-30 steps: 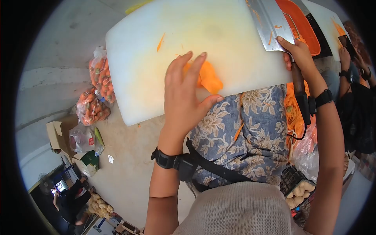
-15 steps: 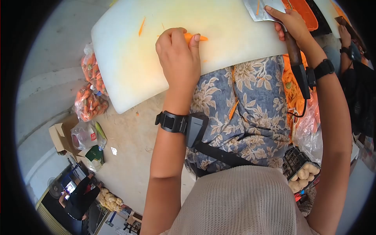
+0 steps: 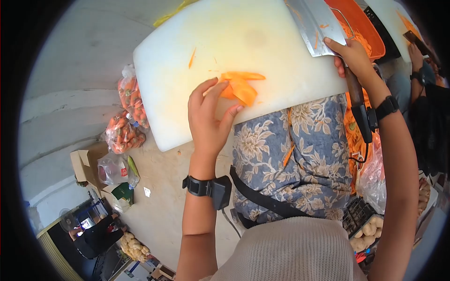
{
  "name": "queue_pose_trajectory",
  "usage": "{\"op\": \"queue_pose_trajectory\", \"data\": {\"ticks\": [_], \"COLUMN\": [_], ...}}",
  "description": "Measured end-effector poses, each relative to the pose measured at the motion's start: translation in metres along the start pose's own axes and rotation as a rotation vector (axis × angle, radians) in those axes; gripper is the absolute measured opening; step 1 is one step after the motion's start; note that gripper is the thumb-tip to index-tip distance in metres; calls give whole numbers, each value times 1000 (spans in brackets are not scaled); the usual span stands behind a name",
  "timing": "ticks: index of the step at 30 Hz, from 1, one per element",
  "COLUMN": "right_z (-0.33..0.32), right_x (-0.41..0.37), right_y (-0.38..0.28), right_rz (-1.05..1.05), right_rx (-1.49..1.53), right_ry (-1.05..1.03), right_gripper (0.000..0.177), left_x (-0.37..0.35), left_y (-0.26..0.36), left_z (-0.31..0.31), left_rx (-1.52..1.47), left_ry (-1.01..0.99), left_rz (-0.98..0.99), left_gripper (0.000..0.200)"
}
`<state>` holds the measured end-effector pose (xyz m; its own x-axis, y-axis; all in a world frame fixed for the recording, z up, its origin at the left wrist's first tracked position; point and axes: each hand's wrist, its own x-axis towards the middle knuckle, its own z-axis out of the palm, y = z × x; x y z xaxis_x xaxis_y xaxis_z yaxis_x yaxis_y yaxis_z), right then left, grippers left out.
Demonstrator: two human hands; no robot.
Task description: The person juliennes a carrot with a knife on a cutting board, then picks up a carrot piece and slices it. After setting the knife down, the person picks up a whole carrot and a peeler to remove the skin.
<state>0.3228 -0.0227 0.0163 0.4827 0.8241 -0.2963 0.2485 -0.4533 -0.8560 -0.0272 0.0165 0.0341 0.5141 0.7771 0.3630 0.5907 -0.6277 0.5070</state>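
Several flat carrot slices [image 3: 244,91] lie loosely fanned near the front of the white cutting board [image 3: 164,93]. My left hand [image 3: 208,114] is right beside them, its thumb and fingers spread apart, with the fingertips at the left edge of the slices. My right hand [image 3: 355,58] grips a cleaver [image 3: 315,23] at the base of its broad blade, thumb on the metal and the wooden handle running down past the wrist. Carrot shreds cling to the blade, which overlaps the board's right side. A thin carrot strip [image 3: 192,57] lies farther left on the board.
An orange tub [image 3: 378,40] of shredded carrot stands right of the board. Beyond it a co-worker's hand [image 3: 416,57] holds a knife [image 3: 418,43] at another board. Bags of carrots [image 3: 123,136] sit on the floor at left; a crate of potatoes [image 3: 368,229] is at lower right.
My left hand has opened off the carrot, which now lies spread as slices on the board. The cleaver stays in my right hand. The whole view has shifted, with the board lower.
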Motion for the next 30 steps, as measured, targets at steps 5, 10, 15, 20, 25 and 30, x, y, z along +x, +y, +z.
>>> {"op": "queue_pose_trajectory", "data": {"ticks": [5, 10, 15, 20, 25, 30], "right_z": [1, 1, 2, 0, 3, 2], "right_x": [-6, -6, -5, -5, -8, -5], "right_y": [-4, -7, -2, -3, -5, -6], "right_rz": [48, 90, 115, 101, 126, 119], "right_rx": [64, 112, 108, 117, 116, 134], "right_ry": [6, -18, 6, -16, 8, -12], "right_gripper": [45, 42, 43, 43, 41, 41], "left_x": [0, 3, -3, -6, -2, 4], "left_y": [14, 18, 21, 17, 5, -3], "left_z": [14, 32, 32, 24, 19, 9], "left_rx": [73, 109, 93, 56, 67, 64], "left_ry": [-11, 38, 65, 162, 180, 37], "left_rz": [131, 207, 179, 29, -137, -179], "left_gripper": [35, 17, 12, 16, 22, 28]}}
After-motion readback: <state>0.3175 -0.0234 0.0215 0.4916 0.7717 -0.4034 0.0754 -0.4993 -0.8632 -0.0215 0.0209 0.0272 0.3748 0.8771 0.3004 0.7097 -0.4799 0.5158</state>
